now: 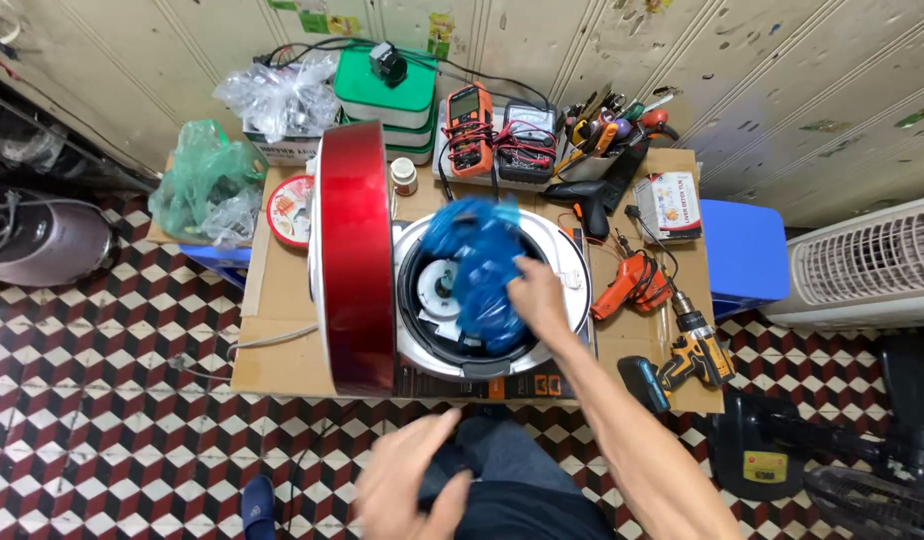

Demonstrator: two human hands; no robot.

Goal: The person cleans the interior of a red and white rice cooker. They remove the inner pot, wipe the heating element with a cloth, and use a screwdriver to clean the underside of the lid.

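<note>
As lid (355, 255) stands upright, R hand (538, 296) grips cloth (482, 262).

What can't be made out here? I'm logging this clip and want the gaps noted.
Head view only:
- Blue cloth: motion-blurred; its exact shape is unclear.
- Cooker pot interior: mostly hidden by the cloth and the right hand.
- Left hand: blurred, cut by the bottom edge; grip unclear.
- Red lid: seen edge-on.

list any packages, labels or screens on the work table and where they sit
Flat packet: right side of the table, rectangular, white and red.
Orange multimeter: back centre, dark screen on top.
Grey meter: right of the multimeter, pale dial window.
Round tin: left of the red lid, red and white label.
</note>
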